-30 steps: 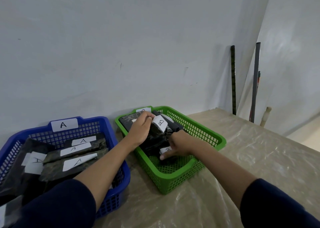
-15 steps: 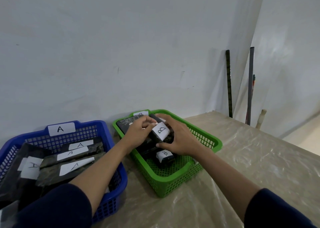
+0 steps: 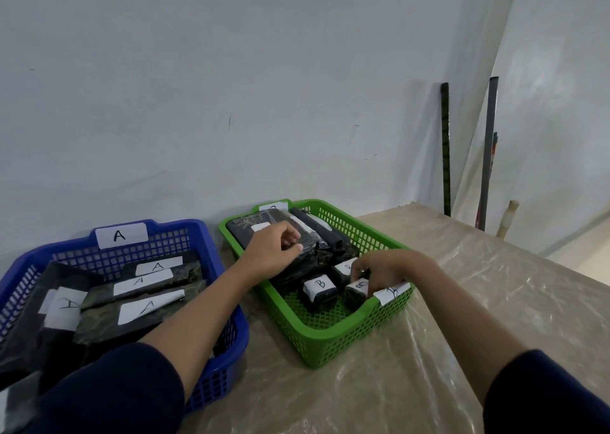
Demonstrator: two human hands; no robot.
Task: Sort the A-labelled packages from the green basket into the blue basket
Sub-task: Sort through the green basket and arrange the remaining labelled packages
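blue basket (image 3: 211, 235) back rim: white tag (image 3: 121, 235) reading "A"
packages in blue basket: white labels (image 3: 158, 266) each reading "A", four legible, one lying sideways near the left wall
small package (image 3: 319, 290) in green basket (image 3: 333, 341): label "B"
right wall of green basket: slip (image 3: 392, 292) reading "B"
green basket back rim: tag (image 3: 272, 207), letter not legible

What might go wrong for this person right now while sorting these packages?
Several labels in the green basket are hidden or turned away, so an A package could be missed. The right hand fingers small B packages crowded at the right wall; one might tip over the rim.
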